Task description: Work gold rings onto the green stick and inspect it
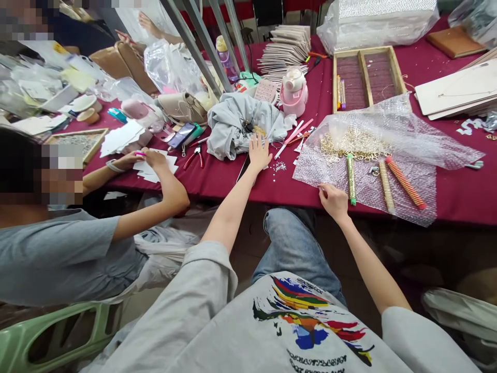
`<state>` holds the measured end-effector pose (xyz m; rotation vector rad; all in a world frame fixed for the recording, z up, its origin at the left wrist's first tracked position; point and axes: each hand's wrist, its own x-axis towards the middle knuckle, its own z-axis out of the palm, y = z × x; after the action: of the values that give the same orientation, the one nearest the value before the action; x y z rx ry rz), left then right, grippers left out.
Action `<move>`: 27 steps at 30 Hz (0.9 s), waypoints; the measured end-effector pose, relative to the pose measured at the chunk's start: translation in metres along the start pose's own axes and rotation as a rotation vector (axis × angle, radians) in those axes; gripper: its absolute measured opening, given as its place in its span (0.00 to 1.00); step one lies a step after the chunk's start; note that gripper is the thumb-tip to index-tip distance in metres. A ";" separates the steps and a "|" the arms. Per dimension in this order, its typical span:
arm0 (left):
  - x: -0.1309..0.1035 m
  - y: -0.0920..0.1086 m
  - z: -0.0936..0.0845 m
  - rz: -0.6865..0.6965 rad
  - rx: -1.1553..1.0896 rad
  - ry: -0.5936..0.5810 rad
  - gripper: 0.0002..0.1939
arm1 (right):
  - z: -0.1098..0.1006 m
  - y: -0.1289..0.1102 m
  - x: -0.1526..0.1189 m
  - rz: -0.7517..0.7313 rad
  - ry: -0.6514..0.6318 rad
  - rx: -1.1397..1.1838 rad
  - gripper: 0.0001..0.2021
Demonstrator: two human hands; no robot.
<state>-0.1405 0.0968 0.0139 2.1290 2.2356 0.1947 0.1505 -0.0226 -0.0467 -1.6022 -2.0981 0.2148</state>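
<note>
My left hand (259, 153) lies with its fingers spread at the front edge of a crumpled grey cloth (236, 124), close to a dark, tangled item on it. Just right of that hand is a scatter of small shiny beads (280, 166). At the table's front edge my right hand (334, 201) is closed, thumb against fingers, at the left corner of a bubble-wrap sheet (310, 166); what it holds, if anything, is too small to name. Gold rings (349, 145) lie heaped on the wrap, with a green ring-covered stick (351, 178) and an orange one (406, 182) nearby.
A person (155, 171) sits at the left, handling white cards. Behind the cloth stand metal poles and a pink bottle (294, 93). Red pliers (195, 157) lie left of the cloth. A wooden tray (399, 72) and white boards (458, 90) are at the back right.
</note>
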 end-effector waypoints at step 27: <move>-0.140 0.099 0.035 0.427 -0.137 -0.141 0.29 | -0.033 0.004 0.003 -0.003 -0.050 0.092 0.14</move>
<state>-0.0306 -0.0361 -0.0158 2.4277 1.6221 0.1975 0.1688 -0.0241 -0.0187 -1.5550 -2.0960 0.3496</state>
